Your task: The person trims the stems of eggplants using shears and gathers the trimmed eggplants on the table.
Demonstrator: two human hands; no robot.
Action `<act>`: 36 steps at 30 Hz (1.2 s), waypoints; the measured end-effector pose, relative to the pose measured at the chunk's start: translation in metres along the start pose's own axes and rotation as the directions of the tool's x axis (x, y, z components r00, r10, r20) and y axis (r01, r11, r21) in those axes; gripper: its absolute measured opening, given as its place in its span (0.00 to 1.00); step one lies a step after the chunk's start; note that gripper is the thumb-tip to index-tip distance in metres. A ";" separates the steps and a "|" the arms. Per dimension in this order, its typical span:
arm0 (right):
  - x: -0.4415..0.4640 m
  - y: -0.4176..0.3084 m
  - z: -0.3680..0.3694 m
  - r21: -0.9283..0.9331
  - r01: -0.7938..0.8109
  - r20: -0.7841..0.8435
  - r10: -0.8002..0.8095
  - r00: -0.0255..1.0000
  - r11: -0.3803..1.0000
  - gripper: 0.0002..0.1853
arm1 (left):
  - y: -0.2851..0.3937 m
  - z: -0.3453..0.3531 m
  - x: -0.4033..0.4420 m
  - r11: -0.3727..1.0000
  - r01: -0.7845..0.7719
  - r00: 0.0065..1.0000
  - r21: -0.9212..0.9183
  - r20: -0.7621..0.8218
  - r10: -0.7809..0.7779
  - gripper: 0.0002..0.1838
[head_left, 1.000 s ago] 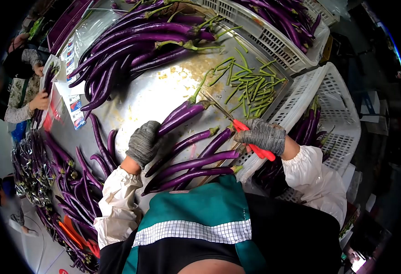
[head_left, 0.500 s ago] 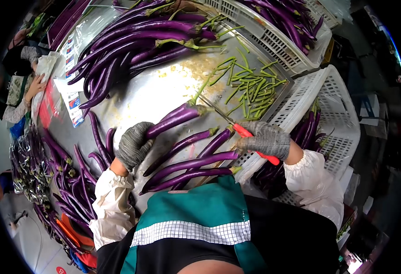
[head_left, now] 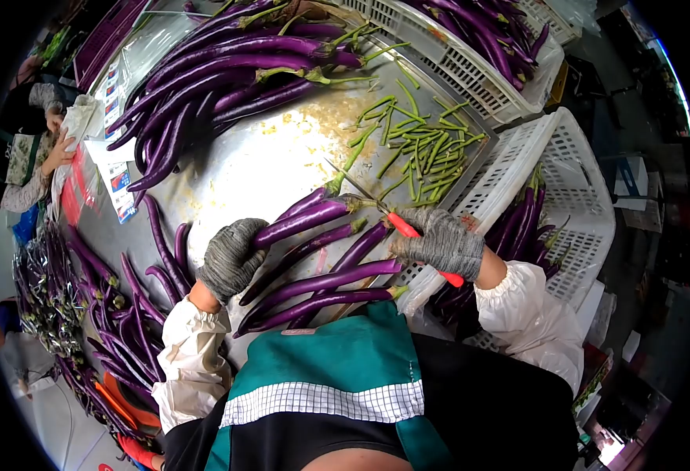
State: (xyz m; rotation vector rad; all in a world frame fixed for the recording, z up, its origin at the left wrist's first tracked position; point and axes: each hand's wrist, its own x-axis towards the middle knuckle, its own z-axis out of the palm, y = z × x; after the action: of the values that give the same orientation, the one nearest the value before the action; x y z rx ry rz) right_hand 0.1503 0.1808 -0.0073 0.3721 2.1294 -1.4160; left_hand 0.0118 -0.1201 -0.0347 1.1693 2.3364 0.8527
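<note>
Conceivably, a slip of the right hand [head_left: 439, 243] gripping scissors [head_left: 401, 224] could nick the eggplants [head_left: 304, 223] the left hand [head_left: 233, 257] clutches.

Metal table [head_left: 223, 174], heaped and loose purple eggplants [head_left: 235, 63], green stalks [head_left: 436, 149], yellowish smears [head_left: 313, 118], printed strips [head_left: 119, 187], apparently labels

The left hand [head_left: 233, 257] hides the near ends of the eggplants [head_left: 302, 221] at the frame's centre, and the right hand [head_left: 439, 242] covers much of the scissors [head_left: 402, 224]. The frame's top edge cuts off the upper crate [head_left: 452, 56] — while at upper left the print on the labels [head_left: 120, 179] is too small to read.
</note>
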 end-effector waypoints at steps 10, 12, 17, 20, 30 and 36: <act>0.005 0.013 0.013 -0.012 -0.134 -0.005 0.134 0.991 0.991 0.16 | -0.008 -0.006 -0.005 0.982 0.139 0.975 -0.132 0.194 -0.112 0.14; 0.003 0.012 0.006 0.101 -0.192 -0.001 0.193 0.981 0.976 0.14 | -0.004 -0.006 -0.005 0.980 0.187 0.949 -0.070 0.271 -0.162 0.15; -0.005 0.016 -0.019 0.579 -0.285 0.059 0.309 0.949 0.764 0.15 | 0.000 0.006 0.006 0.958 0.189 0.823 0.216 0.497 -0.274 0.22; -0.004 0.026 -0.019 0.736 -0.245 0.126 0.227 0.966 0.632 0.21 | -0.017 -0.008 0.035 0.925 0.080 0.996 0.370 0.004 -0.088 0.22; 0.001 0.029 0.003 0.784 -0.190 0.136 0.136 0.981 0.591 0.23 | -0.078 -0.078 0.190 0.376 0.263 0.933 0.889 -0.333 0.135 0.33; -0.008 0.021 0.006 0.824 -0.169 0.126 0.116 0.985 0.540 0.22 | -0.068 -0.072 0.186 0.432 0.211 0.948 0.877 -0.291 0.127 0.26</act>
State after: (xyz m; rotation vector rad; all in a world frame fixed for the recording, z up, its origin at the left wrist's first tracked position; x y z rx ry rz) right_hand 0.1695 0.1840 -0.0203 0.8230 1.1679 -2.2379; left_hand -0.1761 -0.0253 -0.0410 1.3637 3.2041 -0.4629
